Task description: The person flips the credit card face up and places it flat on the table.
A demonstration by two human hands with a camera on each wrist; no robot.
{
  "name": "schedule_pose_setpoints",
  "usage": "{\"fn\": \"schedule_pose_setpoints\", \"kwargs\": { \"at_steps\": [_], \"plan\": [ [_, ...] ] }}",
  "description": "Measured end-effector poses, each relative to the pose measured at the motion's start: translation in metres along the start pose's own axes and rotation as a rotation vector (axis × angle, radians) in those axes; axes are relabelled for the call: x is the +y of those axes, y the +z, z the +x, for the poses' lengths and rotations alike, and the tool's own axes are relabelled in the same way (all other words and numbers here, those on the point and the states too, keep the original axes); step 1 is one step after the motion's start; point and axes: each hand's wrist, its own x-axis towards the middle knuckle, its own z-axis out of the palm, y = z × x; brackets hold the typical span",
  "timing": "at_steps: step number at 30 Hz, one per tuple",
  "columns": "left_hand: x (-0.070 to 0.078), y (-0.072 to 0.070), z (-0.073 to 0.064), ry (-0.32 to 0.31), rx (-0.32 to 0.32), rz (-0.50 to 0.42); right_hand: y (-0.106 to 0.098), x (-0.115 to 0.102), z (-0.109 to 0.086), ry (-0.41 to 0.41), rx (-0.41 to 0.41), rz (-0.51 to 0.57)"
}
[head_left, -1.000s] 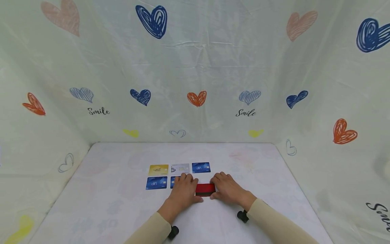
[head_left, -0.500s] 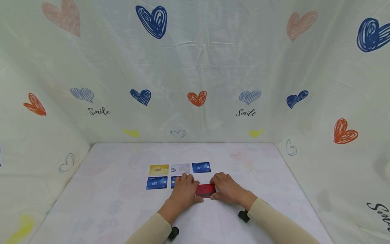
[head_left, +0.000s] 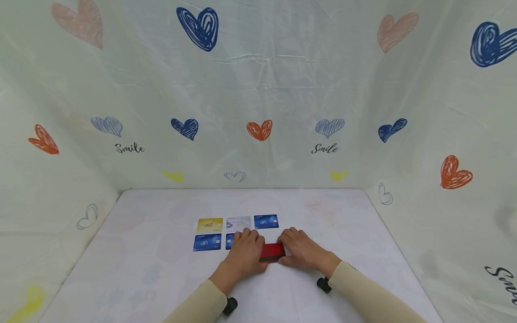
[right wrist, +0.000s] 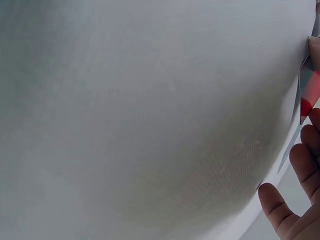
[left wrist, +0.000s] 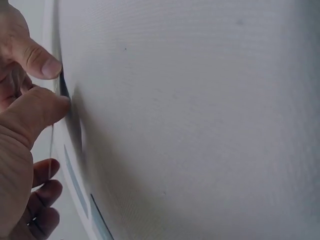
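Observation:
A red card (head_left: 272, 252) with a dark stripe along its near edge lies between my two hands, just over the white table. My left hand (head_left: 244, 252) grips its left end, thumb at the near side. At the right end, my right hand (head_left: 304, 250) holds it between thumb and fingers. The right wrist view shows the red card (right wrist: 310, 92) slightly raised, with several fingers (right wrist: 304, 162) spread beside it. In the left wrist view, my left hand (left wrist: 20, 120) has its thumb by the card's dark edge. A blue card (head_left: 229, 241) is partly hidden behind the left fingers.
Beyond the hands are a gold card (head_left: 209, 225), a whitish card (head_left: 238, 223) and a blue card (head_left: 266, 221) in a row. Another blue card (head_left: 207, 242) lies nearer on the left. A heart-printed curtain (head_left: 291, 98) surrounds the white table (head_left: 133, 251).
The red card has tilted a little, its near edge now slightly lower in view. My left hand has shifted slightly over its left end; the right hand has barely moved.

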Motion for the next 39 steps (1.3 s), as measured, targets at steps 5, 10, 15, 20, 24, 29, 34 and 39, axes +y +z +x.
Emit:
{"fn": "schedule_pose_setpoints", "kwargs": {
  "at_steps": [5,10,15,20,24,29,34,39],
  "plan": [
    [-0.002,-0.003,0.0,0.002,0.028,0.002,-0.001,-0.001,-0.002,-0.01,0.046,-0.002],
    [-0.004,-0.01,0.001,-0.012,0.061,-0.017,-0.003,-0.001,-0.001,-0.027,0.101,0.026],
    [-0.006,-0.021,0.001,-0.036,0.088,-0.045,-0.006,0.0,0.004,-0.058,0.166,0.013],
    [-0.008,-0.033,0.002,-0.034,0.122,-0.047,-0.008,0.0,0.009,-0.088,0.235,-0.014],
    [-0.008,-0.038,0.003,-0.02,0.135,-0.056,-0.008,-0.001,0.011,-0.103,0.278,-0.023],
    [-0.007,-0.042,0.005,0.002,0.134,-0.091,-0.004,-0.003,0.014,-0.13,0.331,-0.003],
    [-0.004,-0.045,0.005,0.026,0.132,-0.112,0.0,-0.008,0.019,-0.141,0.342,0.037],
    [-0.003,-0.045,0.006,0.05,0.152,-0.123,0.002,-0.013,0.02,-0.106,0.31,0.125]
  ]
}}
